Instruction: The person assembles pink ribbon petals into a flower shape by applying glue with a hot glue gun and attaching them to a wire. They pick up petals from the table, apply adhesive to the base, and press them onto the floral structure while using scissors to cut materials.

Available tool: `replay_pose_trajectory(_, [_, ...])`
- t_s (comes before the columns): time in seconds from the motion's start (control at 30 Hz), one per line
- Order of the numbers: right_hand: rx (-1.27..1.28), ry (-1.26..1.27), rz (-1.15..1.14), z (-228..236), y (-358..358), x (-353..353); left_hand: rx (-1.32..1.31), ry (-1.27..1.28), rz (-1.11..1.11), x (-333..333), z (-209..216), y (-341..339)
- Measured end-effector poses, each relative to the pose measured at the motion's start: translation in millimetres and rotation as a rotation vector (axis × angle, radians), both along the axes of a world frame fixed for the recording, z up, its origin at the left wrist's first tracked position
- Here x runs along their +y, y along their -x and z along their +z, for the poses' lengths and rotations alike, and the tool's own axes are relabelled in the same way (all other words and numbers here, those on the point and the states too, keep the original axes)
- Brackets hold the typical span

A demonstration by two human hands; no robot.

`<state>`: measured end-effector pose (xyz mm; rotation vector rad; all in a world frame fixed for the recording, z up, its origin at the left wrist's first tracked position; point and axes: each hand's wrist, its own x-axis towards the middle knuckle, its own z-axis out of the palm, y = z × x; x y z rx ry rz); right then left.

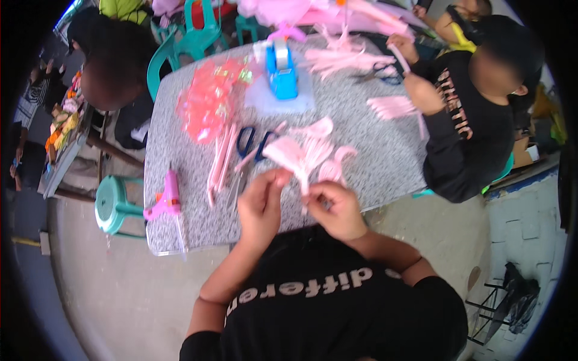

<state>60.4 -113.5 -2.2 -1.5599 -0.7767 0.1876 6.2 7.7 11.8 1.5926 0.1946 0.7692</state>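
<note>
Above the table's near edge I hold a pale pink paper flower (pixel 304 157) with spread petals and a thin stem. My left hand (pixel 260 203) is closed, its fingertips pinched at the flower's lower left petal. My right hand (pixel 337 209) is closed round the narrow stem just under the petals. Past the right fingers lies a loose curled pink petal (pixel 331 171), and another pink petal (pixel 318 128) rests farther off. Dark-handled scissors (pixel 247 143) lie left of the flower, partly behind my left hand. Several rolled pink strips (pixel 223 156) lie beside them.
A pink glue gun (pixel 167 198) sits at the left edge of the speckled grey table (pixel 205 224). Toward the far side are shiny pink wrap (pixel 211 102), a blue tape dispenser (pixel 281 72) and fringed pink paper (pixel 346 60). A co-worker (pixel 469 120) handles a pink strip at right. A green stool (pixel 114 204) stands left.
</note>
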Motion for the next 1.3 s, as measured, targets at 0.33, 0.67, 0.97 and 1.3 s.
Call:
replay_pose_trajectory(0.33, [0.03, -0.018, 0.022, -5.1, -9.9, 1.2, 0.118, 0.402, -0.384, 9.6, 7.1, 70.3])
replay_pose_trajectory(0.67, [0.162, -0.177, -0.003, 8.0, -22.9, 9.9, 1.768, -0.353, -0.46, 45.0, -214.1, 331.5])
replay_pose_trajectory(0.97, [0.244, -0.206, 0.049, 17.8, -21.3, 11.9, 0.933, -0.321, -0.156, 38.5, -11.3, 182.2])
replay_pose_trajectory(1.3, [0.145, -0.212, 0.144, 48.9, -7.8, 25.0, 0.012, -1.224, -0.235, -54.1, 0.6, 46.3])
